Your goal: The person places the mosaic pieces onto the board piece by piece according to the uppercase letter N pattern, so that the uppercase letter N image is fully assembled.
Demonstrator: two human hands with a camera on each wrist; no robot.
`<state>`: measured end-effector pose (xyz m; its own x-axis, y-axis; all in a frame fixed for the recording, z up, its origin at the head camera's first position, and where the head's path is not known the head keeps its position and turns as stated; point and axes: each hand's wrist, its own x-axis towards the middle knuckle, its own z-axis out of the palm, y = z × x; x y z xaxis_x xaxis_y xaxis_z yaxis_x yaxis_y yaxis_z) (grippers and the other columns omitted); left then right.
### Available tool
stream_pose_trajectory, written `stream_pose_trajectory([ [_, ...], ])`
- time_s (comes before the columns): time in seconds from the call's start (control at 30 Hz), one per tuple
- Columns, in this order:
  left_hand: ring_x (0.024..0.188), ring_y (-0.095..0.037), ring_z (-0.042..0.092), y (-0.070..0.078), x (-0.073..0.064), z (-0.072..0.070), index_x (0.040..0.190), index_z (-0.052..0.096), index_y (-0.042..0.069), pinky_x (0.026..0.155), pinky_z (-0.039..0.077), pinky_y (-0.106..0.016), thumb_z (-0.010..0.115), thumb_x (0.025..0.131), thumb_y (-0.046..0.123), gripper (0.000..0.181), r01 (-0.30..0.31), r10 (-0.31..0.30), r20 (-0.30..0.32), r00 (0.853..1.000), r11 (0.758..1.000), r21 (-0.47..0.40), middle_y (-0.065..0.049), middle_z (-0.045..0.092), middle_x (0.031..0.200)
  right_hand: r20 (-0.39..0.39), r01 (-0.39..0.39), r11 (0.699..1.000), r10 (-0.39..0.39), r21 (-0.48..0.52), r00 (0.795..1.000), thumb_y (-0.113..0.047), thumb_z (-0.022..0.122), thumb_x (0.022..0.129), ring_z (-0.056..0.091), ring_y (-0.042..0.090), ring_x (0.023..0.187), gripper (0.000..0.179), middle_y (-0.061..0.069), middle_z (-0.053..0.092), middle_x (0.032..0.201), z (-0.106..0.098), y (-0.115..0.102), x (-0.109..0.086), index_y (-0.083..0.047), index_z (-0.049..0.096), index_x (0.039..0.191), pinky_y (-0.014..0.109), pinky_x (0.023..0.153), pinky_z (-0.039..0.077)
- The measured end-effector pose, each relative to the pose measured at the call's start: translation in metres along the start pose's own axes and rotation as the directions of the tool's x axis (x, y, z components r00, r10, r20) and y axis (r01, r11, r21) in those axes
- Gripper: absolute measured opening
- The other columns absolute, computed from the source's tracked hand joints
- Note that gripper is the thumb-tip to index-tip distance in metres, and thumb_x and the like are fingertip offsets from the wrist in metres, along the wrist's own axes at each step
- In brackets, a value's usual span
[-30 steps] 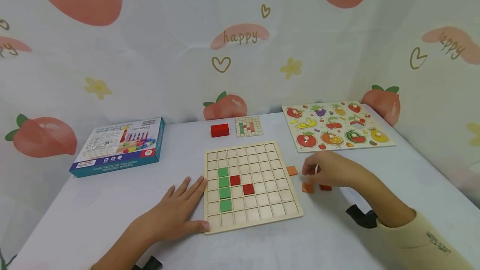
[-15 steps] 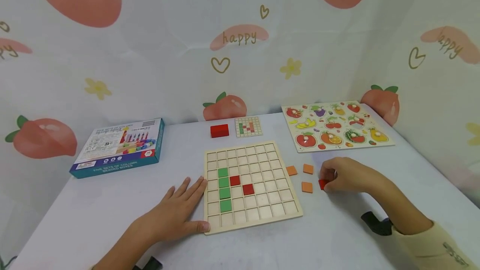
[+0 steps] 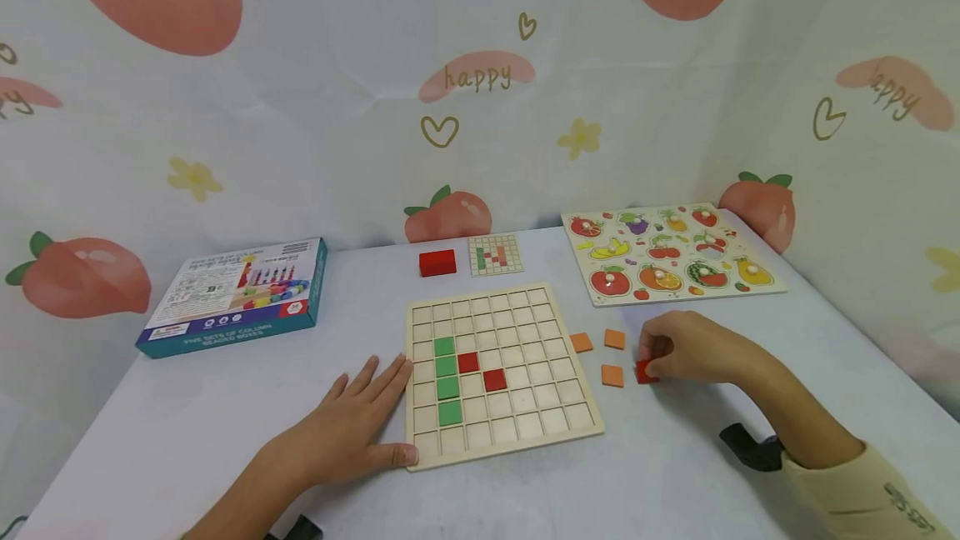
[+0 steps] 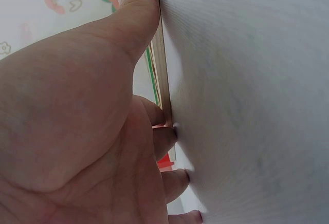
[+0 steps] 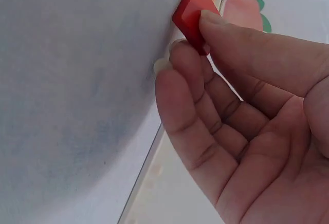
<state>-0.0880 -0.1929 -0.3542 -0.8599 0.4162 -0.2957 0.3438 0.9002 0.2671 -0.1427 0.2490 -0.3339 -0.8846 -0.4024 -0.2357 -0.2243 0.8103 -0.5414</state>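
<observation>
My left hand (image 3: 345, 432) lies flat beside the wooden grid board (image 3: 534, 298), fingers spread against its left edge and thumb at its near-left corner. Green tiles (image 3: 447, 388) fill a column of cells on the board, and two red tiles (image 3: 495, 379) sit to their right. Off the board's right side, my right hand (image 3: 697, 348) pinches a loose red tile (image 5: 198, 13) between thumb and fingers. The right wrist view shows this tile tilted close over the table. Three orange tiles (image 3: 612, 376) lie between the board and that hand.
Behind the board are a red block (image 3: 437, 262) and a small pattern card (image 3: 495, 255). A fruit puzzle board (image 3: 675, 255) lies at the back right, and a flat teal box (image 3: 236, 294) at the back left. A printed cloth (image 3: 337, 107) hangs behind the table.
My right hand has moved right, from over the orange tiles to the loose red tile. An orange tile it was covering now shows. The left hand stays in place.
</observation>
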Motion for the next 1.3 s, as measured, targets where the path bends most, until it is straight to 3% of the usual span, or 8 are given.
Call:
stream_pose_trajectory([
  [0.47,0.151,-0.04,0.005,0.0,-0.002,-0.002,0.162,0.02,0.015,0.112,0.008,-0.07,0.06,0.078,0.078,0.112,-0.01,0.01,0.001,1.0,1.0,-0.014,-0.003,0.017,0.167,-0.021,0.04,0.998,-0.039,0.047,0.999,-0.006,0.077,0.087,0.056,0.017,0.074,0.009,-0.004,0.063,0.077,-0.008,-0.015,-0.001,-0.01,0.07,0.084,0.03,0.061,0.052],
  [1.3,0.151,-0.04,0.005,0.0,-0.001,0.0,0.162,0.021,0.014,0.112,0.009,-0.071,0.06,0.078,0.078,0.112,-0.006,0.006,-0.006,1.0,1.0,-0.005,-0.003,0.017,0.167,0.035,0.149,0.988,-0.151,0.05,0.988,-0.006,0.077,0.088,0.059,0.015,0.075,0.013,-0.005,0.063,0.078,0.015,-0.075,0.035,-0.013,0.069,0.081,0.031,0.069,0.052],
])
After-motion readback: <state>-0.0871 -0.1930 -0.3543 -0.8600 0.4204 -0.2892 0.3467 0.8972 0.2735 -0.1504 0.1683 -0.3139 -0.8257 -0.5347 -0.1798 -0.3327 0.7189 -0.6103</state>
